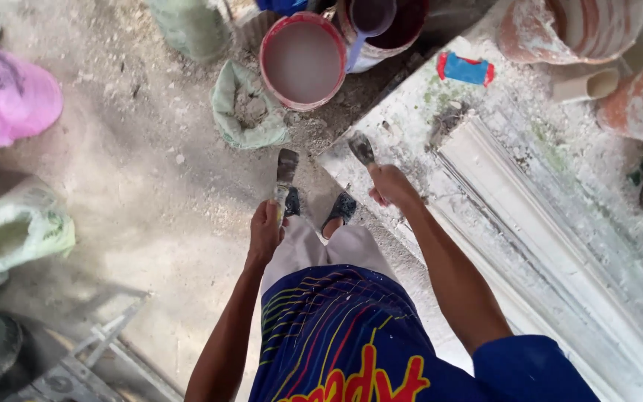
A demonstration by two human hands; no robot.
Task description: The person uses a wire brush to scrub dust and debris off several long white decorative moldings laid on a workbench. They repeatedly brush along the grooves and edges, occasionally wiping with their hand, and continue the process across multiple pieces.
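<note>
Partly hidden inside each fist, the handles vanish: left hand [265, 232] clamps one scraper [286, 173] at frame centre, right hand [393, 186] another scraper [362, 149], both blades pointing up-frame, long axes near vertical.

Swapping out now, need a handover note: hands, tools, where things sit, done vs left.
Left hand: closed on a flat scraper, blade pointing forward over the dusty floor.
Right hand: closed on a second scraper, blade at the near corner of the white workbench.
A long white plaster moulding lies along the bench, which is strewn with plaster crumbs.
Ahead on the floor: a red-rimmed bucket of whitish liquid and an open sack of lumps.
Done: cannot tell. Left: neither blade touches the moulding yet.
</note>
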